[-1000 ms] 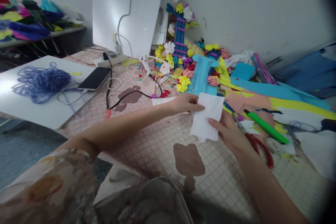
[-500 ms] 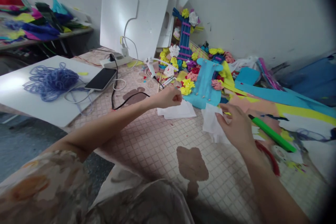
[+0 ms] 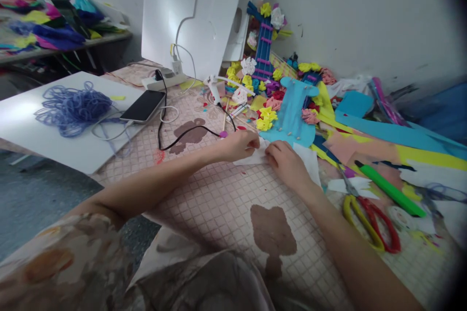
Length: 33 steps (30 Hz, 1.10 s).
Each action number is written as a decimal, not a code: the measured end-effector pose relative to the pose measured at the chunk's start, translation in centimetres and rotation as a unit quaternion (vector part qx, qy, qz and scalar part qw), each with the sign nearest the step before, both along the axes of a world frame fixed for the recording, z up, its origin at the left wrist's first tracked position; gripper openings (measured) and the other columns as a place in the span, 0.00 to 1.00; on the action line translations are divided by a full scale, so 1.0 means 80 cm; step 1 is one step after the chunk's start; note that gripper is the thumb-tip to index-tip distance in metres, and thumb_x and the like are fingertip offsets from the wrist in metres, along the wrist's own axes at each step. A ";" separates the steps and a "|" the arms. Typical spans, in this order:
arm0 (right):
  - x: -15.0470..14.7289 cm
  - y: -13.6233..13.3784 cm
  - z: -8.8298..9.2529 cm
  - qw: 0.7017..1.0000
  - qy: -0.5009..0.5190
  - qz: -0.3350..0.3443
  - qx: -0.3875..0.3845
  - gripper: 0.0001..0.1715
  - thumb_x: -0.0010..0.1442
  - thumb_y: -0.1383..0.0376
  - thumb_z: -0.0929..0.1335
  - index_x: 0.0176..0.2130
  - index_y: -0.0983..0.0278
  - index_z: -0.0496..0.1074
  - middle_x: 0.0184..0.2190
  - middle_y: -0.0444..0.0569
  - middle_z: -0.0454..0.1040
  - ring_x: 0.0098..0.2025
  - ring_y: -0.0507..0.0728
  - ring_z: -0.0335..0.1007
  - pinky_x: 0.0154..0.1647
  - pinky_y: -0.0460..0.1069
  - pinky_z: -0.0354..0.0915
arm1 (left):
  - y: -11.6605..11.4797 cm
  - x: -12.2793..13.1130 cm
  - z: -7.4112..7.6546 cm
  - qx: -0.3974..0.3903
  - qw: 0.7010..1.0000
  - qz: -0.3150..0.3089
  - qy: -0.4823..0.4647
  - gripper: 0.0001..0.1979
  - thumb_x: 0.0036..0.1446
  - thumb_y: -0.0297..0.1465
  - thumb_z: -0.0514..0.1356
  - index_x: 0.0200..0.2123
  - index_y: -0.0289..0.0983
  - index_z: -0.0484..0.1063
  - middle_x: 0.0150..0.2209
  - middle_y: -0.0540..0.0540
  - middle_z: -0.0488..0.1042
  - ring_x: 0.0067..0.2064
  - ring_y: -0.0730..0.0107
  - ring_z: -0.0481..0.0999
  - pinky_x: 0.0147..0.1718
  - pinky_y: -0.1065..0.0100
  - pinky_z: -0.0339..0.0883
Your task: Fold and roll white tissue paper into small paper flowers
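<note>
My left hand (image 3: pixel 239 145) and my right hand (image 3: pixel 285 161) meet over a white paper piece (image 3: pixel 252 158) lying on the patterned mat (image 3: pixel 219 199). Both hands have their fingers curled and pinched on the paper's edge. A second white paper piece (image 3: pixel 310 161) lies flat just right of my right hand, partly hidden by it. Directly behind the hands lies a light blue foam cut-out (image 3: pixel 292 116) with small crumpled paper flowers (image 3: pixel 265 117) around it.
Yellow-and-red scissors (image 3: pixel 368 214) and a green marker (image 3: pixel 388 188) lie right of my hands among coloured paper sheets. A phone (image 3: pixel 143 106) with cables, a purple string tangle (image 3: pixel 75 106) on a white board (image 3: pixel 54 146), a power strip (image 3: pixel 166 77) and a glue gun (image 3: pixel 213 88) sit at left.
My right hand let the white piece it held drop flat and moved left to the other white paper. My left hand stayed at that paper. The view shifted slightly.
</note>
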State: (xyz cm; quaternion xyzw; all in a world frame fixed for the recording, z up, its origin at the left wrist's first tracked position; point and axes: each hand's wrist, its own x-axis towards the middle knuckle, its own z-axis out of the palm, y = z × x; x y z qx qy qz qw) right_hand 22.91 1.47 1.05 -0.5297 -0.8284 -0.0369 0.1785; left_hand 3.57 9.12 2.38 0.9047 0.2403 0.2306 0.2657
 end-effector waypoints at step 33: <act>0.014 -0.054 0.028 0.724 0.637 -0.134 -0.226 0.19 0.48 0.54 0.75 0.26 0.62 0.65 0.18 0.39 0.62 0.18 0.47 0.55 0.16 0.43 0.50 | -0.027 -0.004 0.012 -0.364 0.927 0.022 -0.092 0.09 0.53 0.32 0.61 0.36 0.32 0.71 0.33 0.45 0.74 0.29 0.76 0.71 0.27 0.73 0.64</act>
